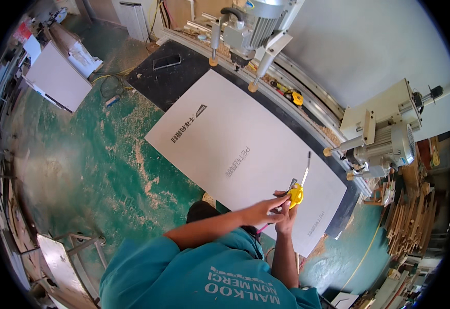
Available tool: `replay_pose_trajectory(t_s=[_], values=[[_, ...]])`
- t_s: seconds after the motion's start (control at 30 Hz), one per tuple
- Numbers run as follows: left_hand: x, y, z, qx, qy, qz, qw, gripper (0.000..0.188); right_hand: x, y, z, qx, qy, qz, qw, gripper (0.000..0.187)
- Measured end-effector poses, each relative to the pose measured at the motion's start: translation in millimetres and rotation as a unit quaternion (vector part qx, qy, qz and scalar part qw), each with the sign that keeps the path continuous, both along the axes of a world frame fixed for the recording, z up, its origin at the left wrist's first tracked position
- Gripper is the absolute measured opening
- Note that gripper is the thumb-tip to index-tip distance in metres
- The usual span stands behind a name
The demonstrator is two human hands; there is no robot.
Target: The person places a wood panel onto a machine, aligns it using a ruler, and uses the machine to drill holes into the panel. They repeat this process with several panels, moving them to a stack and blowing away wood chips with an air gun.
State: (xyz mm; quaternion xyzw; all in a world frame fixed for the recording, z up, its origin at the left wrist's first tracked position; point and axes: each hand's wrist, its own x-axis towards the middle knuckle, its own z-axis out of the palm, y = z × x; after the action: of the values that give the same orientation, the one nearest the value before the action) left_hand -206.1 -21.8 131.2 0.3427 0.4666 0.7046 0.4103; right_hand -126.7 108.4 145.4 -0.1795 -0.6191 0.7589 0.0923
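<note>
A yellow tape measure (pixel 296 195) is held over the right part of a large white board (pixel 199 149). Its thin blade (pixel 306 174) sticks out away from me and ends in a dark tip. My right hand (pixel 286 220) is closed round the near side of the case. From the left, my left hand (pixel 267 211) reaches across, its fingers closed against the same case; the two hands touch or overlap. A thin pink stick (pixel 263 227) shows just below my hands, and I cannot tell which hand holds it. Dark printing marks the board's face.
Two motor units (pixel 256 31) (pixel 384 152) on a rail stand along the board's far side. Another yellow tape measure (pixel 297 98) lies by the rail. A phone-like dark object (pixel 167 62) rests on the black bed. Wood strips (pixel 410 221) are stacked at right; sawdust covers the green floor (pixel 106 170).
</note>
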Motion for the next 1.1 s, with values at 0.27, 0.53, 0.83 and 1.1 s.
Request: replay_pose_trajectory(t_s=[0.27,0.53,0.83,1.1], values=[[-131.1,-170.4,-137.6,-0.514,0.523,0.304,0.608,0.057,137.9,91.2,7.6,0.198,-0.379,0.083,0.9,0.043],[-196.3,-271.7,-149.6,-0.798,0.162,0.41,0.41,0.064,275.9,128.2,20.8,0.186,-0.396,-0.152,0.886,0.025],[-110.7,9.0,-176.3,-0.568,0.558,0.221,0.564,0.065,324.2,31.2,49.6,0.011,-0.354,-0.087,0.931,0.041],[81.5,93.4,-174.2,-0.144,0.563,-0.157,0.798,0.055,382.4,34.4,23.5,-0.001,-0.383,-0.201,0.902,0.037]])
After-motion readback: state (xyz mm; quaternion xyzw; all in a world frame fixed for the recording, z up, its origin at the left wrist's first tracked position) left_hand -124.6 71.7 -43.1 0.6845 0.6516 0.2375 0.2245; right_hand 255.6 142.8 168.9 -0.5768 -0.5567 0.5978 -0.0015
